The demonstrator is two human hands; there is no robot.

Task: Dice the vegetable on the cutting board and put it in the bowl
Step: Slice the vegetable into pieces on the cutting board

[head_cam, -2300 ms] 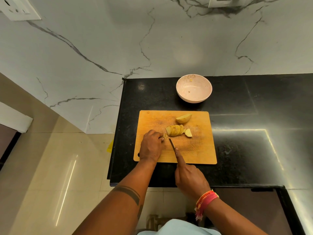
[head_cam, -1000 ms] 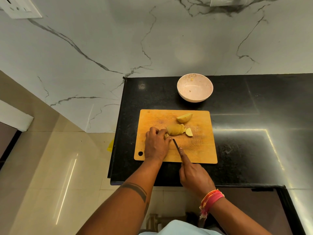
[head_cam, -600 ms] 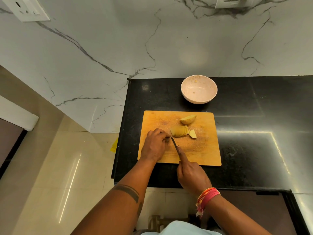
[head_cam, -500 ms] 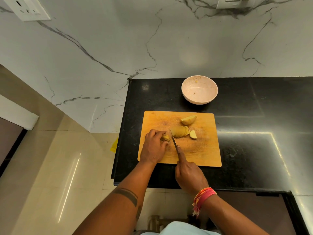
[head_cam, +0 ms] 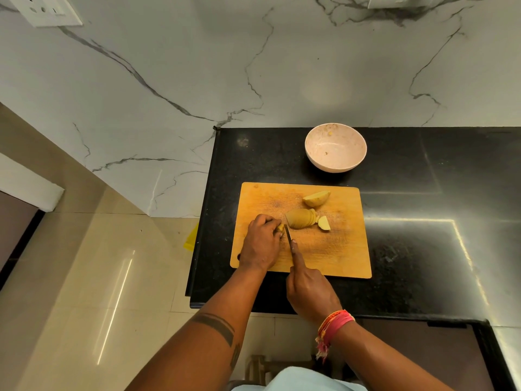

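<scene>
Knife (head_cam: 288, 235) points away (blade beside potato (head_cam: 300, 219)).

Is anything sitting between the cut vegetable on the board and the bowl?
Nothing visible blocks it. Beyond the sliced vegetable lies only an uncut wedge, then bare cutting board and counter up to the bowl.

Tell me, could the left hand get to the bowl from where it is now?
Probably yes. The left hand pinches a small potato piece on the cutting board, and the bowl sits just beyond the board's far edge. Only the sliced potato and a wedge lie between, low enough to pass over.
</scene>
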